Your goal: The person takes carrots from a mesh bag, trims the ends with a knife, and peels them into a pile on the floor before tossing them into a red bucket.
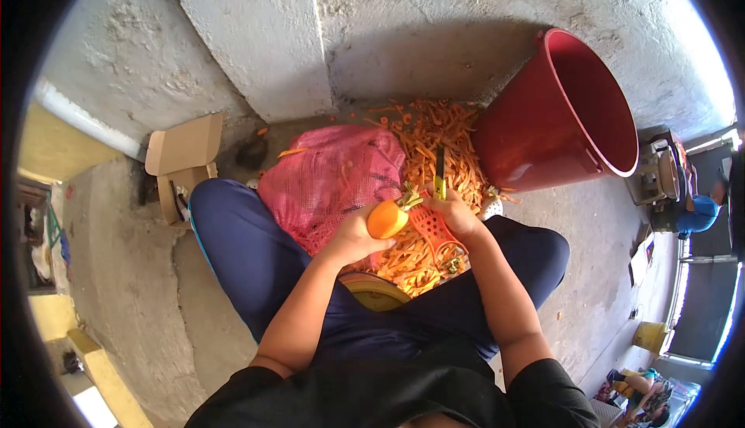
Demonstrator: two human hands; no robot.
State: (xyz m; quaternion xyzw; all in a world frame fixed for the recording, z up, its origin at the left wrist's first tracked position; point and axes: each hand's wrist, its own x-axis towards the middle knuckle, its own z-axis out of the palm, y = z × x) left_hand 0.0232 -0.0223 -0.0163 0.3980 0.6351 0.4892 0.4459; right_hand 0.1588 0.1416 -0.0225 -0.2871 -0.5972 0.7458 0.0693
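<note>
Head view: person seated on a concrete floor (116,273) in the corner of two rough walls, knees spread, work going on between the legs. Left hand (353,235) wrapped around a carrot (387,218), closed grip, stubby orange end toward centre, green top stub (411,197) poking up to the right. Right hand (454,214) closed on a peeler (439,173), yellow-green handle, blade end pointing away toward the wall. Hands nearly touching, carrot just left of the right hand. An orange-red mesh piece (431,228) sits under the right hand; can't tell if it's held or just lying there.

Progress, judged from the layout: a big heap of carrot peelings (434,137) fills the floor from the wall corner down to between the knees, so plenty of carrots look done already. The carrot in hand looks smooth and bright on the visible side, likely partly or mostly peeled; far side hidden. Top stub not yet cut off. Pink mesh sack (334,176) lies left of the heap against the left thigh, bulging, so probably more carrots left inside; contents not visible. Red bucket (566,114) stands tilted at the right near the wall, inside looks bare from here, bottom not visible. Yellowish round rim (376,292) under the lap, unclear what it is.

Cardboard box (182,160) open at the left by the wall. Other people at far right edge, well apart.
</note>
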